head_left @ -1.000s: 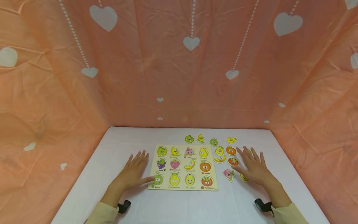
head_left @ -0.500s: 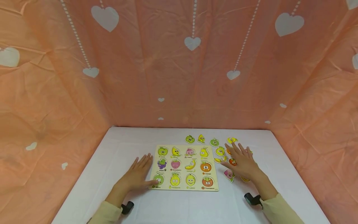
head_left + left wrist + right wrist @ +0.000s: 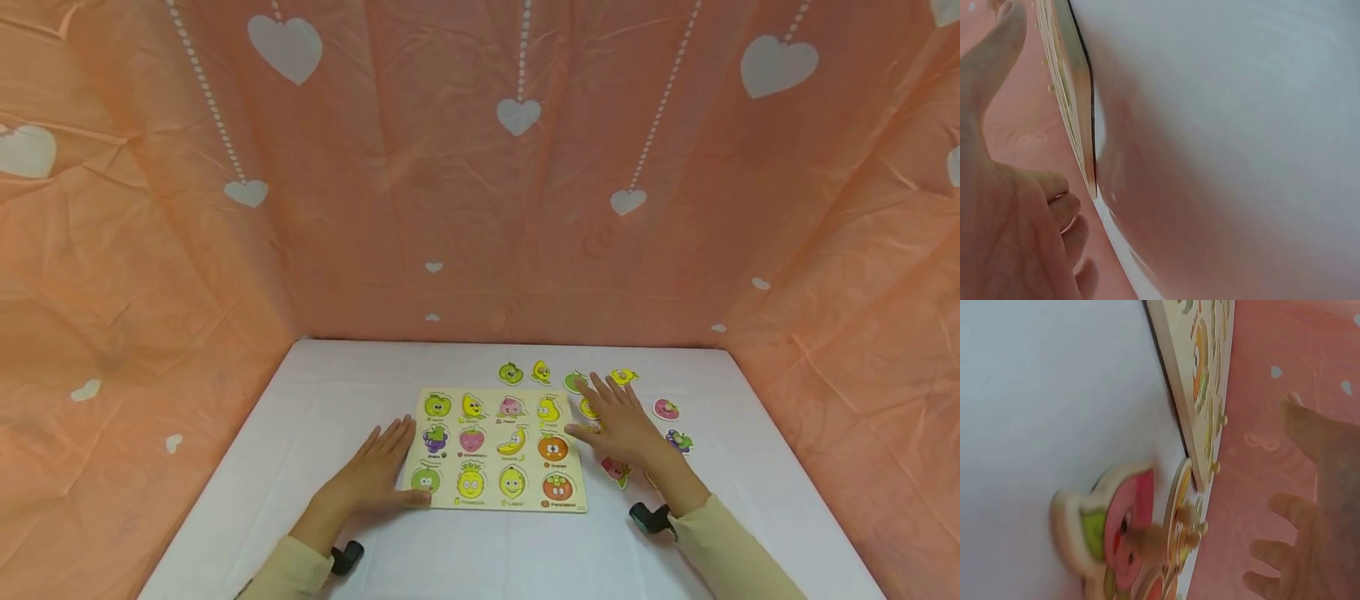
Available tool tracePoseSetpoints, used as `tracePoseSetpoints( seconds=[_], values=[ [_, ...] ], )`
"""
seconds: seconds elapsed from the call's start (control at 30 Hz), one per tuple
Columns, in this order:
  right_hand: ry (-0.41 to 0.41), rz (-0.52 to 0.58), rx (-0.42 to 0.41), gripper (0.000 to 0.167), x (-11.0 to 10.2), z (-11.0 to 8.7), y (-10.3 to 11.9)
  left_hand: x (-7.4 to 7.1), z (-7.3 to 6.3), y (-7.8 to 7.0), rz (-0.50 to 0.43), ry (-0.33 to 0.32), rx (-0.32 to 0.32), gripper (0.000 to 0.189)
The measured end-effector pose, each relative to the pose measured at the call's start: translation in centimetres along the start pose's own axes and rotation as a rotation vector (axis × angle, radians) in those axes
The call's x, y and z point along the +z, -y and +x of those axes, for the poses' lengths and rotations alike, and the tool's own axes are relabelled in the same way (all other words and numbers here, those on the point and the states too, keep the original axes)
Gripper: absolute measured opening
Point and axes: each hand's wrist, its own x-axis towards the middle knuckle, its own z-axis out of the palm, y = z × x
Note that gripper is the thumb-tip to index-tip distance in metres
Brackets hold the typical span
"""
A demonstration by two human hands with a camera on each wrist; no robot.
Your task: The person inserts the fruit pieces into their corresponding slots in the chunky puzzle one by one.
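Observation:
A wooden fruit puzzle board point(image 3: 495, 497) lies flat on the white table, printed with rows of cartoon fruits. My left hand point(image 3: 371, 473) is at its left edge with fingers extended, the thumb overlapping the near left corner. The right hand point(image 3: 622, 429), fingers spread and holding nothing, is over the loose pieces beside the board's right edge. Under it the pineapple piece point(image 3: 588, 408) is partly covered, and the orange and persimmon pieces are hidden. A pink peach piece point(image 3: 1129, 522) with a knob shows close up in the right wrist view.
Behind the board lie an apple piece point(image 3: 511, 373), a mango piece point(image 3: 541, 372) and a melon piece point(image 3: 573, 382). Farther right are a pear piece point(image 3: 623, 377), a strawberry piece point(image 3: 667, 408) and a grape piece point(image 3: 679, 442). Orange cloth walls point(image 3: 495, 250) enclose the table.
My right hand has moved left across the loose pieces to the board's edge, uncovering the strawberry and grape pieces. The left hand has shifted slightly right, its thumb farther over the board's corner.

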Motion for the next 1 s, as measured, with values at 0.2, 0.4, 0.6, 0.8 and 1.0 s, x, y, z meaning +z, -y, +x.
tracePoseSetpoints(
  seconds=[0.2,0.4,0.6,0.8,1.0],
  values=[
    [0.007,0.011,-0.048,0.090,0.5,1.2,1.2,0.1,-0.1,-0.2,-0.002,0.016,0.015,0.127],
    [0.019,0.009,-0.074,0.091,0.8,2.3,1.9,0.6,0.3,-0.2,0.008,0.024,0.024,0.129],
    [0.036,0.004,-0.087,0.092,1.0,3.6,2.1,0.6,0.6,-0.2,0.013,0.036,0.012,0.132],
    [0.095,0.071,-0.051,0.095,1.2,4.6,2.0,0.4,0.5,-0.4,-0.017,0.050,0.011,0.134],
    [0.119,0.129,-0.071,0.093,1.4,6.0,2.3,0.5,0.7,-0.4,0.014,0.058,0.011,0.135]
  ],
)
